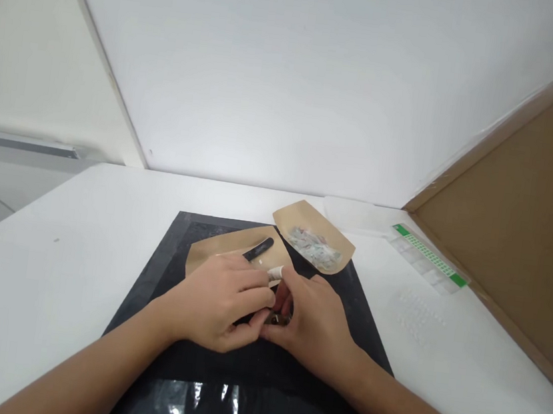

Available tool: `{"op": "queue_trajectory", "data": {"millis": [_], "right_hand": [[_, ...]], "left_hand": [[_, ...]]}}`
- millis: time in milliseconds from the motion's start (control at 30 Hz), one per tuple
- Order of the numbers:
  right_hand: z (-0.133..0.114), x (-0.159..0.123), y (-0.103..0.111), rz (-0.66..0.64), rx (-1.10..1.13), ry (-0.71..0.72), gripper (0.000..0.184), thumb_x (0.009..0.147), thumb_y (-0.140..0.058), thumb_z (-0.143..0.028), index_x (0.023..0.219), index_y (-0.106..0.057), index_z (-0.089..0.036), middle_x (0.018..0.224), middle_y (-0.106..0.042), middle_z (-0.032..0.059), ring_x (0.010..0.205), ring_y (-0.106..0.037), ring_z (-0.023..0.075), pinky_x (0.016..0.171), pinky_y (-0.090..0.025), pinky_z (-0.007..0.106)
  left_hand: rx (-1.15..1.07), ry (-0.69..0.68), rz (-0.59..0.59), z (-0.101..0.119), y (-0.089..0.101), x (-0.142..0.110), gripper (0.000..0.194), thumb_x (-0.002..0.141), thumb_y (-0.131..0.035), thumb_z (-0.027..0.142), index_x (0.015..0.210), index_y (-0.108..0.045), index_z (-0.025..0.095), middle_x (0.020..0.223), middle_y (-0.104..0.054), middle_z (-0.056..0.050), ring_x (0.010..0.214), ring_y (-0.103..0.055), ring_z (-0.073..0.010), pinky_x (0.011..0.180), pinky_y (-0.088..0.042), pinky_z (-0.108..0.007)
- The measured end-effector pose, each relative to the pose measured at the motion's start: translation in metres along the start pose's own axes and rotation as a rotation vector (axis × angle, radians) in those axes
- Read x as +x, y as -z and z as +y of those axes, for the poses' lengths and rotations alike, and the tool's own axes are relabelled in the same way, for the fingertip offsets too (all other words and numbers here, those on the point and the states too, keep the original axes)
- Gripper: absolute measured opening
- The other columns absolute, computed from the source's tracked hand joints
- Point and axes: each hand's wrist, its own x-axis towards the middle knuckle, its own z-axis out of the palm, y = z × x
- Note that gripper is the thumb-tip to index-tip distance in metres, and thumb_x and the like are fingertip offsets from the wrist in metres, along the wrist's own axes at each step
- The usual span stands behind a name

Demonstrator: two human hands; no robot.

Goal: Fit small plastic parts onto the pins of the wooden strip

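Observation:
My left hand [227,302] and my right hand [316,316] meet over the middle of a black mat [236,370], fingertips almost touching. Between them is a small, shiny brownish piece [277,318], mostly covered by the fingers; its kind cannot be made out. My right thumb and fingers curl around it, while my left thumb and fingers are pinched together at its left side. Something small and white [275,273] shows by my right index finger, perhaps wrapped on its tip. Just beyond my left hand, a black-handled tool [260,249] lies on a brown paper tray [205,251].
A second brown paper tray [290,212] holds clear packets [316,249] with coloured bits. To the right lie a clear plastic strip with a green edge [429,256] and scattered small clear pieces [417,315]. A brown cardboard panel [522,217] leans along the white table's [35,285] right side.

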Motion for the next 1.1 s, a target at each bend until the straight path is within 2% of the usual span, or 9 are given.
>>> {"op": "queue_trajectory", "data": {"millis": [100,233,400,533,867,1033,1100], "right_hand": [[0.0,0.0,0.0,0.009,-0.009,0.007,0.043,0.065,-0.091,-0.03,0.081,-0.051,-0.023,0.074,-0.069,-0.0081,0.066,-0.062,0.0149,0.066,-0.03,0.031],[0.002,-0.001,0.0,0.01,-0.007,0.025,0.041,0.066,-0.092,-0.029,0.082,-0.055,-0.023,0.079,-0.072,-0.0065,0.073,-0.065,0.0171,0.068,-0.03,0.031],[0.002,-0.002,0.002,-0.02,0.026,0.035,0.049,0.067,-0.096,-0.044,0.085,-0.055,-0.023,0.082,-0.073,-0.0075,0.077,-0.066,0.0173,0.069,-0.03,0.032],[0.002,-0.002,0.001,-0.014,0.021,0.043,0.054,0.063,-0.099,-0.046,0.085,-0.055,-0.024,0.081,-0.073,-0.0072,0.077,-0.067,0.018,0.069,-0.03,0.033],[0.007,0.0,-0.003,-0.028,-0.009,0.055,0.063,0.058,-0.1,-0.051,0.088,-0.051,-0.024,0.081,-0.07,-0.007,0.077,-0.066,0.0181,0.068,-0.031,0.034],[0.002,0.001,0.009,-0.051,-0.007,0.126,0.071,0.053,-0.096,-0.064,0.093,-0.053,-0.024,0.093,-0.07,-0.0004,0.085,-0.065,0.0228,0.073,-0.038,0.036],[0.0,0.001,0.017,-0.002,0.008,0.137,0.066,0.06,-0.09,-0.066,0.095,-0.054,-0.024,0.094,-0.069,0.0018,0.086,-0.064,0.0241,0.076,-0.041,0.038]], "left_hand": [[-0.086,-0.012,-0.055,-0.004,-0.001,-0.002,0.009,0.09,-0.063,0.021,0.086,-0.071,0.019,0.072,-0.069,-0.001,0.066,-0.06,-0.0169,0.064,-0.047,-0.034],[-0.228,-0.005,-0.116,-0.006,0.003,-0.002,0.01,0.09,-0.07,0.021,0.097,-0.077,0.022,0.085,-0.076,0.0,0.077,-0.063,-0.0171,0.07,-0.05,-0.032],[-0.235,0.067,-0.196,-0.011,0.009,-0.002,0.011,0.092,-0.071,0.023,0.097,-0.08,0.024,0.093,-0.076,-0.003,0.091,-0.062,-0.021,0.08,-0.052,-0.035],[-0.249,0.096,-0.253,-0.015,0.008,-0.005,0.012,0.094,-0.07,0.026,0.099,-0.081,0.025,0.097,-0.075,-0.004,0.095,-0.062,-0.022,0.081,-0.052,-0.035],[-0.228,0.083,-0.292,-0.013,0.008,-0.003,0.012,0.096,-0.07,0.026,0.099,-0.081,0.025,0.095,-0.075,-0.005,0.096,-0.062,-0.022,0.085,-0.052,-0.036],[-0.232,0.066,-0.275,-0.015,0.007,-0.004,0.011,0.093,-0.075,0.026,0.102,-0.082,0.026,0.095,-0.076,-0.005,0.096,-0.063,-0.0221,0.083,-0.053,-0.035],[-0.247,0.067,-0.263,-0.016,0.006,-0.005,0.01,0.091,-0.077,0.023,0.1,-0.082,0.026,0.095,-0.076,-0.004,0.097,-0.064,-0.0215,0.085,-0.053,-0.035]]}}
